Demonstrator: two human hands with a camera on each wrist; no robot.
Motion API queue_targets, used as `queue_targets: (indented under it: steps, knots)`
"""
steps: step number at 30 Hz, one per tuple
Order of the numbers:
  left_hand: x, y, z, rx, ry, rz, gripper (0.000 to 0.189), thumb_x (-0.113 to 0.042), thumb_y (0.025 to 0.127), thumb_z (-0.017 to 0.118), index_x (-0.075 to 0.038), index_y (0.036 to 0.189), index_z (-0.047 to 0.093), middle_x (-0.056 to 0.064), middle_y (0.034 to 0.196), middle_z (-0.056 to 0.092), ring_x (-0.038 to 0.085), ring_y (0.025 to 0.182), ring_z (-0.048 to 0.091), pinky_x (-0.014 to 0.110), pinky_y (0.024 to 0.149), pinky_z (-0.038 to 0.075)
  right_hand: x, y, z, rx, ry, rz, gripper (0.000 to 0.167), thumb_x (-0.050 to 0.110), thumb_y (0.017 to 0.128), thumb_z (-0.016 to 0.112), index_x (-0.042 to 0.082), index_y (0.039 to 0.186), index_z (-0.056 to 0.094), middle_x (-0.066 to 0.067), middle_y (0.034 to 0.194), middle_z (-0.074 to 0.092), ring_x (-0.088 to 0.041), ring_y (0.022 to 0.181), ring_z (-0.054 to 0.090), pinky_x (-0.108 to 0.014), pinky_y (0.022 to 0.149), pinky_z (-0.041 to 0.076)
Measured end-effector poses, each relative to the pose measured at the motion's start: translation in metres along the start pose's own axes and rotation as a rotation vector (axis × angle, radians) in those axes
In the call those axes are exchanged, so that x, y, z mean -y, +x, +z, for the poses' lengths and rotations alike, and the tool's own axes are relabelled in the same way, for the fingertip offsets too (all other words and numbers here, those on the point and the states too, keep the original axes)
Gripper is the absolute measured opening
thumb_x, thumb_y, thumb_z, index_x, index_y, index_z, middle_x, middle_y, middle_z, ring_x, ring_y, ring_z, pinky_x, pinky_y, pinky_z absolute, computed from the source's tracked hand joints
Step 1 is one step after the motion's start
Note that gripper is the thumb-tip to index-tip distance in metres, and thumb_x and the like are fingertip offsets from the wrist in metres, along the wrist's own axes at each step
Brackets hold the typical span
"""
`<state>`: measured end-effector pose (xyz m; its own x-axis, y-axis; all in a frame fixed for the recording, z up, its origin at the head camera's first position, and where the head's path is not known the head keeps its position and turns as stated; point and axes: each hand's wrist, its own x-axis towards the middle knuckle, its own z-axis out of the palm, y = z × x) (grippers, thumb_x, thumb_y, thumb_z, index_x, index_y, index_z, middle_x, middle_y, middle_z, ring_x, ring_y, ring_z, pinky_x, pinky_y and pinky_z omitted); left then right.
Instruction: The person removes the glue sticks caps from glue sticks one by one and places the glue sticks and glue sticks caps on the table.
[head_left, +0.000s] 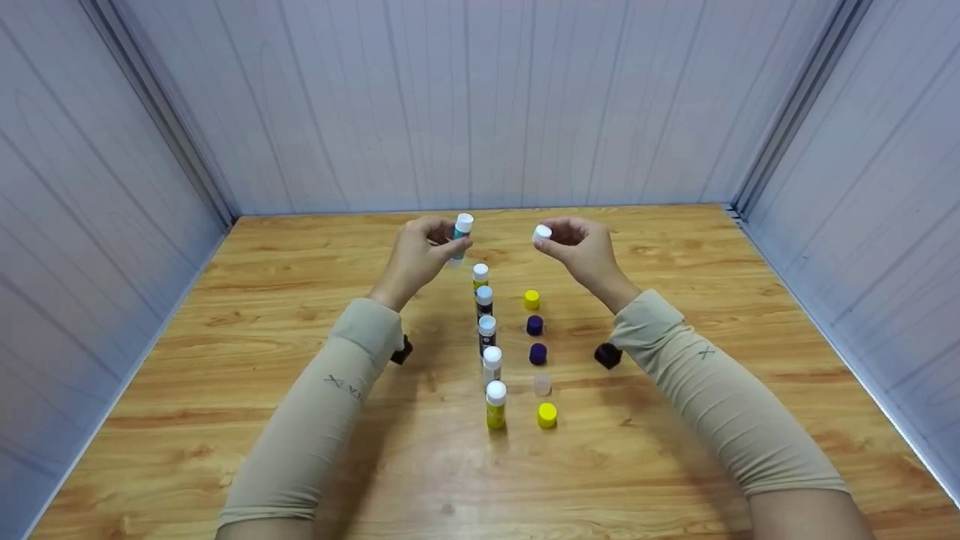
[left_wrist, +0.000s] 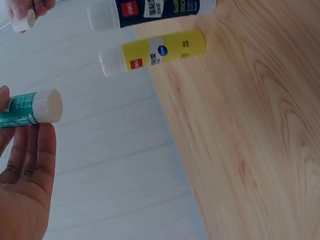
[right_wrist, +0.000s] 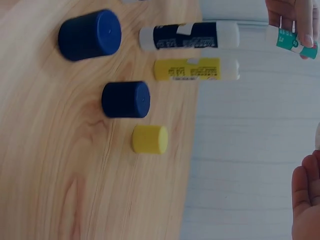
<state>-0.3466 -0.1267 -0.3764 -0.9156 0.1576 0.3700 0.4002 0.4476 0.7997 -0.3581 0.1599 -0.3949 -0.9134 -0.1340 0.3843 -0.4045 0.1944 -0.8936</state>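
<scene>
My left hand (head_left: pixel 421 253) grips a teal glue stick (head_left: pixel 460 235) with its white end up, raised above the far part of the table. In the left wrist view the teal glue stick (left_wrist: pixel 30 108) lies between thumb and fingers, its cap off. Across from it, my right hand (head_left: pixel 583 251) pinches a small white cap (head_left: pixel 541 233) between thumb and fingers. The cap and the stick are held apart, at about the same height. Just below the left hand, a yellow glue stick (head_left: pixel 480 276) stands upright at the far end of a row.
Uncapped glue sticks stand in a row toward me, among them a dark blue one (head_left: pixel 487 339) and a near yellow one (head_left: pixel 496 409). To their right runs a line of caps: yellow (head_left: pixel 532 300), dark blue (head_left: pixel 535 325), clear (head_left: pixel 542 385) and yellow (head_left: pixel 547 415). Pale panel walls (head_left: pixel 480 105) enclose the table.
</scene>
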Motion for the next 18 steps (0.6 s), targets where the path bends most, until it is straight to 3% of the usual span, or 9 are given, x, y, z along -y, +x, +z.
queue_targets:
  steps: [8,18]
  knots:
    - [0.008,0.012,0.005,0.002,0.014,-0.028,0.019,-0.021,0.1,0.082,-0.005,0.111,0.081,0.009,0.099,0.077,0.017,0.086,0.068,0.028,0.075,0.056,-0.013,0.011,0.005,0.035,-0.104,0.027,0.03,0.009,0.096,0.084,-0.003,0.122,0.077,-0.018,0.112,0.078,-0.011,0.092,0.072,-0.019,0.083,0.06]
    - [0.022,0.024,0.012,-0.008,0.058,-0.026,0.018,-0.018,0.1,0.082,-0.003,0.109,0.083,0.012,0.105,0.083,0.022,0.093,0.077,0.036,0.085,0.063,-0.023,0.024,0.015,0.092,-0.2,0.03,0.026,0.005,0.097,0.082,-0.003,0.121,0.078,-0.022,0.115,0.079,-0.018,0.095,0.073,-0.018,0.08,0.059]
